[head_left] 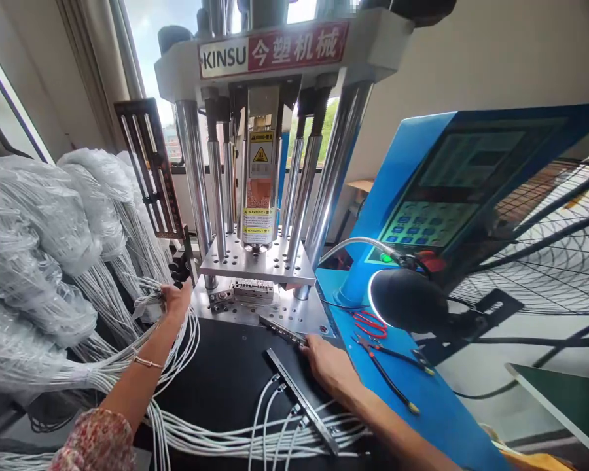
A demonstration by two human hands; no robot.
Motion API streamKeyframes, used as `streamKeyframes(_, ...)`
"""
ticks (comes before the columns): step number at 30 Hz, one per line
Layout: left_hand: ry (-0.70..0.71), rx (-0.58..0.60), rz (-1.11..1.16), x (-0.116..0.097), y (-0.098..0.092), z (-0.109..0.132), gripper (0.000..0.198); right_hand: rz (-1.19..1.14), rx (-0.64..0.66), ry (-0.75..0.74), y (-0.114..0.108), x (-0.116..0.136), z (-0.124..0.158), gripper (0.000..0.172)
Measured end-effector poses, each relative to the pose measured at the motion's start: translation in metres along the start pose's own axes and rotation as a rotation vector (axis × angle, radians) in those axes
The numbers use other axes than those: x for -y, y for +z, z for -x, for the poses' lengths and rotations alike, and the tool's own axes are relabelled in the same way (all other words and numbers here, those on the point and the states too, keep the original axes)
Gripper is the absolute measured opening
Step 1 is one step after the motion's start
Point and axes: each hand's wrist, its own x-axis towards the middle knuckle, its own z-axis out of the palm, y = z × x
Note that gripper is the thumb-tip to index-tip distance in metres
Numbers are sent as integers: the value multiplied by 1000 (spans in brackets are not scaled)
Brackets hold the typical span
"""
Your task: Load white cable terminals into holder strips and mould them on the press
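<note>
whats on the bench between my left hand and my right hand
In the head view, mostly bare black bench top, with loops of white cables beside the left hand and a short metal bar by the fingertips of the right hand.

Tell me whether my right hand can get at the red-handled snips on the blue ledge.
Probably yes. The right hand rests by the metal bar, and the red-handled snips lie uncovered on the blue ledge just beside it, nothing between.

White cables (186,340) (loose) — metal bar (302,400), slanted.
</note>
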Motion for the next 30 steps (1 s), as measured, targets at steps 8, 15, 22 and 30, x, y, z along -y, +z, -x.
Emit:
streamKeyframes(8, 458, 854, -237, 70, -17, 107, 28, 144, 91, -3, -22, 25, 38, 17)
streamKeyframes(15, -238, 824, 41, 75, -13, 131, 47, -380, 357, -11, -41, 41, 62, 23)
streamKeyframes(22, -788, 1209, 290, 92, -12, 185, 48, -1158, 606, 406, -48, 41, 35, 21)
streamKeyframes(30, -768, 1147, 349, 68, 4, 148, 37, -1121, 322, 26, -44, 44, -68, 36)
